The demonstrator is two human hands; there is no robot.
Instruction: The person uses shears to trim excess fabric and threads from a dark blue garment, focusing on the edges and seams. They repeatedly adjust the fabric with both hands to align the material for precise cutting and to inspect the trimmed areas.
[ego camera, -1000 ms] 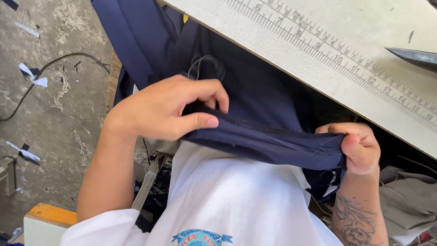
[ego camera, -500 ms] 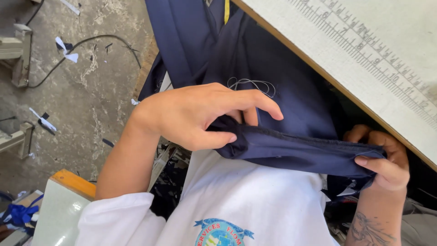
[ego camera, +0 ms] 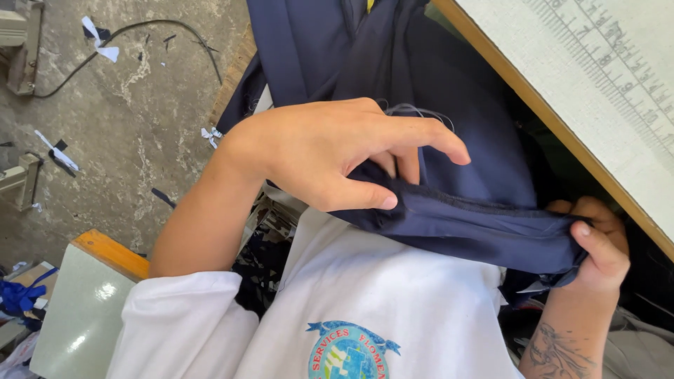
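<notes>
A piece of dark navy cloth [ego camera: 449, 161] hangs from the edge of the work table down to my lap. My left hand [ego camera: 330, 158] pinches a folded edge of the cloth between thumb and fingers, at the middle of the view. My right hand [ego camera: 597, 242] grips the other end of the same fold at the lower right, under the table edge. The fold is pulled taut between both hands, just above my white shirt [ego camera: 379, 302]. Loose threads show near my left fingers.
A pale table top [ego camera: 597, 77] with a printed ruler scale fills the upper right, its wooden edge running diagonally. A concrete floor [ego camera: 126, 105] with cloth scraps and a black cable lies at left. A light green surface with a wooden edge [ego camera: 84, 309] is at the lower left.
The view has moved closer to the cloth. My left hand shifted along the fold and its forefinger has lifted, while my right hand keeps its grip on the far end.
</notes>
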